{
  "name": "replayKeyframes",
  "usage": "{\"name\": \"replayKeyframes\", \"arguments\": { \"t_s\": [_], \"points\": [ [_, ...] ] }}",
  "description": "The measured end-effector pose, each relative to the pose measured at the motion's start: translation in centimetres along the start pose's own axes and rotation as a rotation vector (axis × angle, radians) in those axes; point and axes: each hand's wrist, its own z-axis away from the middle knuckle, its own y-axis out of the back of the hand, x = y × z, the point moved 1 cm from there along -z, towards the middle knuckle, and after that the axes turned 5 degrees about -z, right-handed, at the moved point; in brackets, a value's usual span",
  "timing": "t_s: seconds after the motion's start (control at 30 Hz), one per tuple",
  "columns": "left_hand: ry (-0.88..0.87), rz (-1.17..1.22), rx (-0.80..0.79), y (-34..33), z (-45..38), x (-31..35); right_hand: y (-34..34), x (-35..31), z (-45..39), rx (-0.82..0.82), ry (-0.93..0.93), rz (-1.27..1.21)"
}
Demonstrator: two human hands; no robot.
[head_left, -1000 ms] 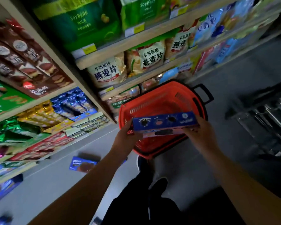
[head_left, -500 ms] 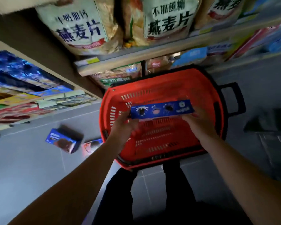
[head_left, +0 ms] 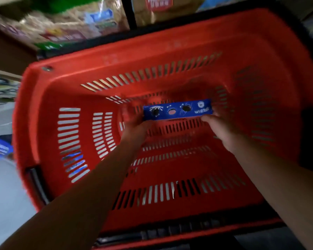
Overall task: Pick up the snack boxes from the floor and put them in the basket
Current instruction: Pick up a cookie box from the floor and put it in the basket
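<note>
A long blue snack box [head_left: 177, 110] hangs deep inside the red slotted basket [head_left: 49, 109], close above its floor. My left hand [head_left: 135, 127] grips the box's left end and my right hand [head_left: 222, 130] grips its right end. Both forearms reach down over the basket's near rim. Another blue snack box [head_left: 1, 147] lies on the grey floor left of the basket. More blue packaging [head_left: 74, 161] shows through the slots of the basket's left wall.
Store shelves with cereal bags [head_left: 65, 26] stand just behind the basket. A lower shelf edge [head_left: 2, 87] juts in at the left. Grey floor [head_left: 5, 204] lies at the lower left. The picture is blurred by motion.
The view has dropped much closer to the basket, which now fills the frame. Both hands have lowered the blue box from rim height down into the basket.
</note>
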Motion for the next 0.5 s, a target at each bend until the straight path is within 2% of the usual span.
{"name": "replayKeyframes", "arguments": {
  "t_s": [0.23, 0.5],
  "points": [
    [0.028, 0.014, -0.014, -2.6, -7.6, -3.5, -2.2, 3.0, -8.6, -0.002, -0.044, -0.093],
    [0.047, 0.089, -0.008, -4.5, -10.8, -5.8, -3.4, 4.8, -12.1, -0.03, -0.043, -0.125]
  ]
}}
